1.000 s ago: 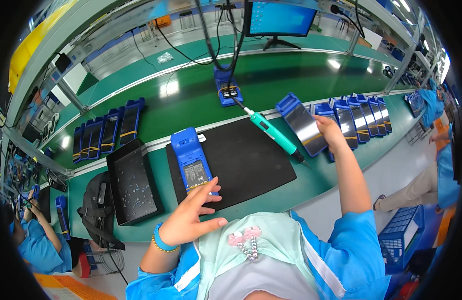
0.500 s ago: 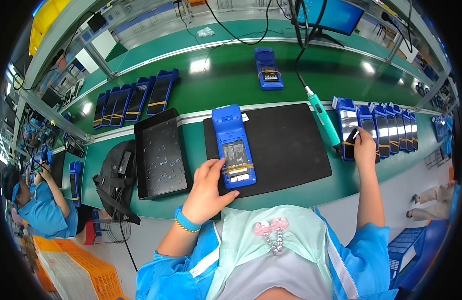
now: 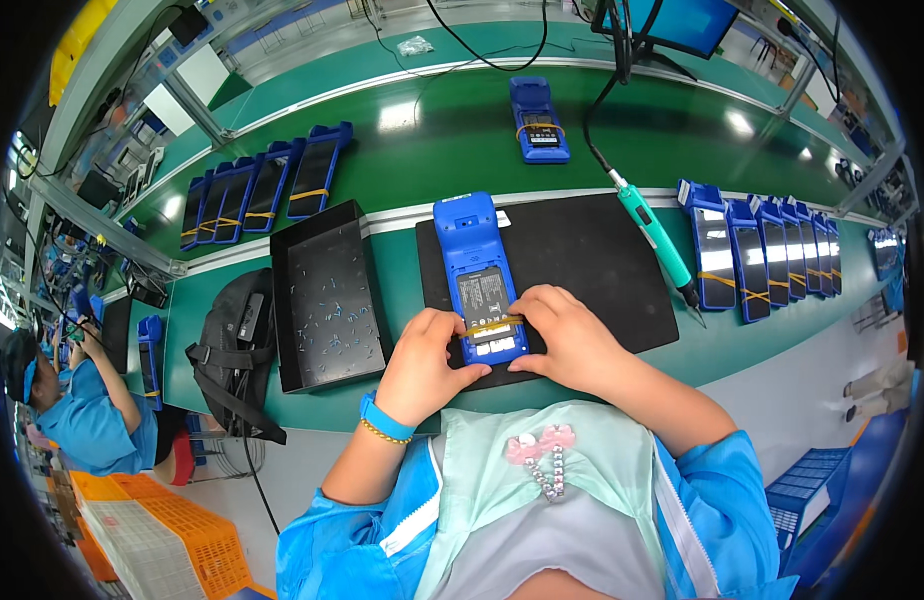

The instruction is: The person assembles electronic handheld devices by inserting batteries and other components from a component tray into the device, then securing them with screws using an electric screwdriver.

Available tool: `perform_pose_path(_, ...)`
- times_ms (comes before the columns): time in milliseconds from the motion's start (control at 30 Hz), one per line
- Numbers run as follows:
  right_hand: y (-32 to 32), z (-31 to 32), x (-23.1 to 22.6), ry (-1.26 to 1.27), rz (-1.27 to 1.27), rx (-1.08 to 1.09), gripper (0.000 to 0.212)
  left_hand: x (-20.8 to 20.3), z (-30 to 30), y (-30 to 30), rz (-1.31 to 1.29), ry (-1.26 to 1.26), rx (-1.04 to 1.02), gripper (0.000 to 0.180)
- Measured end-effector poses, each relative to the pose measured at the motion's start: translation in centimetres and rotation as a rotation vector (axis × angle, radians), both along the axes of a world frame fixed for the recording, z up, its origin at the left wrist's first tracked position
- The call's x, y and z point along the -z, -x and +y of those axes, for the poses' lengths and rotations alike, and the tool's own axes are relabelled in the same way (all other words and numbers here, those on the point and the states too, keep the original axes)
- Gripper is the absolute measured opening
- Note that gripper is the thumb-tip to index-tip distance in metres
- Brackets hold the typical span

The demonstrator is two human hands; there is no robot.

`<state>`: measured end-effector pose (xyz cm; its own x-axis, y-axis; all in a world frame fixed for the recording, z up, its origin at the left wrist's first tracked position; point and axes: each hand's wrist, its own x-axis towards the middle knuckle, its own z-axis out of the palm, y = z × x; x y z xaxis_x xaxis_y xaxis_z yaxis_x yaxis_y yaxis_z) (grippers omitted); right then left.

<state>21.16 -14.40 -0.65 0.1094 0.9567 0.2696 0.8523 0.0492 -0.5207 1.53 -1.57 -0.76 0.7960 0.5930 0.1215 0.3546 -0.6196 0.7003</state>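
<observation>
A blue handheld terminal (image 3: 470,240) lies back side up on a black mat (image 3: 592,260), its battery and lower bay uncovered. A yellow rubber band (image 3: 494,326) runs across its lower half. My left hand (image 3: 418,362) grips the terminal's left edge, fingers bent at the band and thumb near the bottom corner. From the right side, my right hand (image 3: 574,340) holds the opposite edge, fingertips at the band's other end and thumb low. An electric screwdriver (image 3: 654,232) with a teal body rests at the mat's right, tip pointing away from me.
Left of the mat stands a black tray (image 3: 317,250) with scattered small screws, beside a black bag (image 3: 225,345). Banded terminals stand in rows at the left (image 3: 314,175) and right (image 3: 717,258). Another terminal (image 3: 538,112) lies farther back. A co-worker (image 3: 102,420) sits at far left.
My right hand has left the row of terminals at the right and come to the terminal on the mat. My left hand has stayed at its left edge, now with fingers at the band.
</observation>
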Motion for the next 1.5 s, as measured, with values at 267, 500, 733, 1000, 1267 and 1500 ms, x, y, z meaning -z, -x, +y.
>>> perform_pose_path(267,0.4,1.4,-0.4,0.161,0.186,-0.047,0.043,0.4,1.0,0.3,-0.072,-0.129,0.158,0.041)
perform_pose_path(500,1.1,0.8,0.7,0.001,0.104,-0.106,0.029,0.9,0.6,1.0,-0.049,-0.130,0.171,0.034)
perform_pose_path(733,1.9,0.6,1.3,-0.126,0.027,-0.080,0.033,-0.2,-0.4,0.3,-0.121,-0.244,0.131,0.034)
perform_pose_path(1000,2.3,-0.8,2.1,-0.278,-0.206,0.183,0.040,-1.2,0.0,-0.6,-0.077,-0.351,0.213,0.030)
perform_pose_path(1267,2.4,-2.0,1.3,-0.410,-0.130,0.068,0.022,0.6,-2.0,-1.8,-0.456,-0.734,0.099,0.023)
perform_pose_path(1500,2.9,-2.5,0.3,-0.508,0.067,-0.358,0.016,0.4,-3.2,-1.8,-0.470,-0.651,0.228,0.021)
